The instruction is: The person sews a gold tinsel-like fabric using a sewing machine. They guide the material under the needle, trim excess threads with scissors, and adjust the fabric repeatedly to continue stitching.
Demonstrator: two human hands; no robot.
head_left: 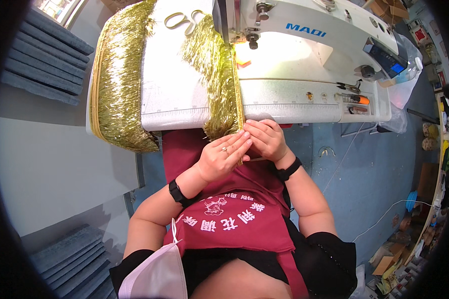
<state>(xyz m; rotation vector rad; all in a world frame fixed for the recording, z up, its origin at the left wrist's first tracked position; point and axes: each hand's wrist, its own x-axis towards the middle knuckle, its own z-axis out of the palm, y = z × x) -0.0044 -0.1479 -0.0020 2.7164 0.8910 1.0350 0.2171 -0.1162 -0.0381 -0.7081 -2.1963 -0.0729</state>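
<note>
Gold metallic fringe (219, 94) is lying along the left side of a narrow gold band (238, 94), which is running from the needle area of a white sewing machine (304, 30), across the white table (177, 92) and past its front edge. Just beyond that edge, the person's hands are meeting on the band: the left hand (226, 152) is pressing its nearly straight, close-set fingers against it, while the right hand (265, 139) is bending its fingers over it and gripping from the other side. Their fingertips are touching or nearly so; thumb positions are partly hiding. Scissors (182, 22) are resting behind the fringe, a thick bundle of gold fringe (117, 79) is draping over the table's left end, and an orange-handled tool (358, 99) is sitting in a recess at the right.
</note>
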